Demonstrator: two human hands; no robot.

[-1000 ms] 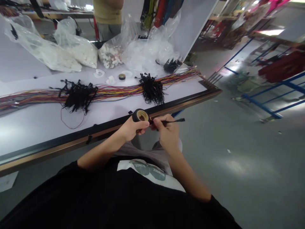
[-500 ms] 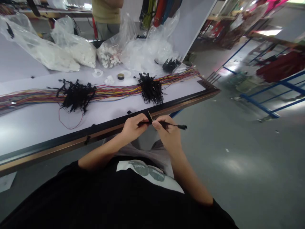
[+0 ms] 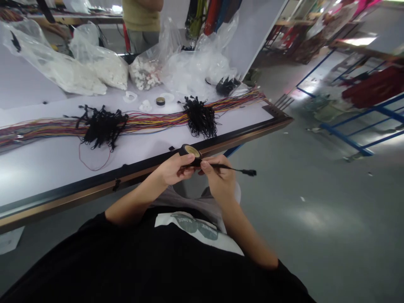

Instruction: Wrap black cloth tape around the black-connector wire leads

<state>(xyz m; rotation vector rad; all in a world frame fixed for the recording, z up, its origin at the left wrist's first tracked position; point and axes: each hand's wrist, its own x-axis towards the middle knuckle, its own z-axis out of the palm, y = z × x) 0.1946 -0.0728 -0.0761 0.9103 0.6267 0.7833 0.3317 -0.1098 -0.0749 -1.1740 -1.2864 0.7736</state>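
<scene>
My left hand (image 3: pixel 176 169) is closed on a roll of black tape (image 3: pixel 186 150), its pale inner core facing up. Pinched in my right hand (image 3: pixel 221 176) is a black cable (image 3: pixel 232 168) with a connector at its free end, which sticks out to the right. Both hands meet close together just off the table's front edge, and the tape roll sits right beside the right fingertips. Whether tape runs from the roll onto the cable is too small to tell. Beyond the hands, a bunch of black connectors (image 3: pixel 201 118) lies on the long wire bundle (image 3: pixel 151 121).
Another connector bunch (image 3: pixel 102 126) lies further left on the white table (image 3: pixel 57 162). Plastic bags of white parts (image 3: pixel 110 71) and a second tape roll (image 3: pixel 160 101) stand behind. A blue-framed cart (image 3: pixel 350 143) is to the right. A person (image 3: pixel 142 21) stands across the table.
The tape roll has turned from edge-on to showing its round core. The cable's connector end has shifted slightly right and down. My left hand has opened its grip pose a little around the roll.
</scene>
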